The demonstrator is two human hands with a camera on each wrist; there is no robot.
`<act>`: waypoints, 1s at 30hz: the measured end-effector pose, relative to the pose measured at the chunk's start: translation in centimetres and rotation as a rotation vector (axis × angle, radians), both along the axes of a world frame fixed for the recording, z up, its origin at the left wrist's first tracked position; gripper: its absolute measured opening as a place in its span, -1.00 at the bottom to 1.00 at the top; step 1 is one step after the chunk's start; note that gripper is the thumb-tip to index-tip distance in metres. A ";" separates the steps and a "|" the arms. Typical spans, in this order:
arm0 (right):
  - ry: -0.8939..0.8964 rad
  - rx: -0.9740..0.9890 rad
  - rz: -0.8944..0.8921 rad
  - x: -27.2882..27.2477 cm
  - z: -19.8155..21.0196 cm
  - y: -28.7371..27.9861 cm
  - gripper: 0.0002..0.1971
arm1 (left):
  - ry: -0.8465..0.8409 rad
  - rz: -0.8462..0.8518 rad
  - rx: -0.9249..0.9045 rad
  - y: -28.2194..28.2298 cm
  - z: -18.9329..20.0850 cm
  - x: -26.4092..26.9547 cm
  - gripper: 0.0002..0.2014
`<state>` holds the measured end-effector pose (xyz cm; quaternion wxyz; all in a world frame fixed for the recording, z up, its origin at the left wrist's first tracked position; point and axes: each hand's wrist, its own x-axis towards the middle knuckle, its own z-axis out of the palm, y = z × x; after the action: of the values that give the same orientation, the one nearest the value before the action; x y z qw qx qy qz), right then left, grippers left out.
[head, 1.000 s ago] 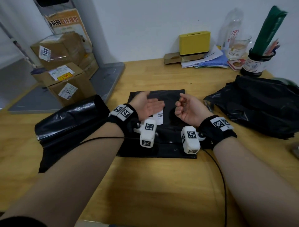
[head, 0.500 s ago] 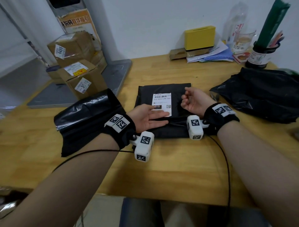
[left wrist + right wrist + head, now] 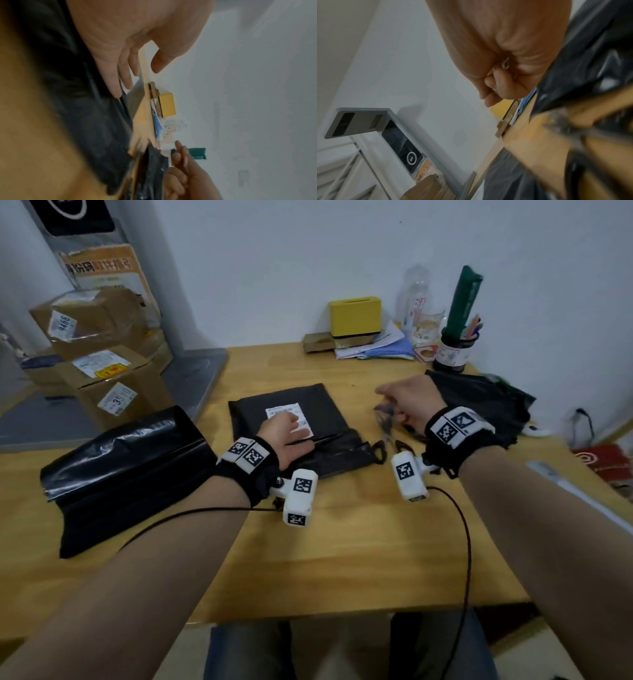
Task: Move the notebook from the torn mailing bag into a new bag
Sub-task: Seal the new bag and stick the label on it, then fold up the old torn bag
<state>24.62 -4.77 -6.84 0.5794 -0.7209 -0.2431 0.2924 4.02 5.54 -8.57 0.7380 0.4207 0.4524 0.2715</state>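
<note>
Left hand (image 3: 137, 33) on black bag (image 3: 82, 108)

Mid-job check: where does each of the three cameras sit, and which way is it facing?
Head: looks down from above at the table; both forearms, left hand on the labelled mailing bag, right hand.
Left wrist: low under the palm, faces the far wall; fingers show.
Right wrist: under the curled hand, faces the wall.
Shared: yellow box, in all views.

Head view high, facing down over table (image 3: 342, 542), wrist views close, blurred, seemingly sharing yellow box (image 3: 167, 104) by wall
</note>
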 end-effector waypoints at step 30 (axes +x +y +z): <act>-0.423 -0.795 0.010 9.5 -3.0 -3.3 -0.65 | 0.081 -0.370 -0.017 -4.6 0.3 8.4 -0.88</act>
<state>34.17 -8.06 -9.87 0.1938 -0.9301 -0.2286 0.2122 12.45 0.94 -8.29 0.7600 0.5010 0.3992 0.1102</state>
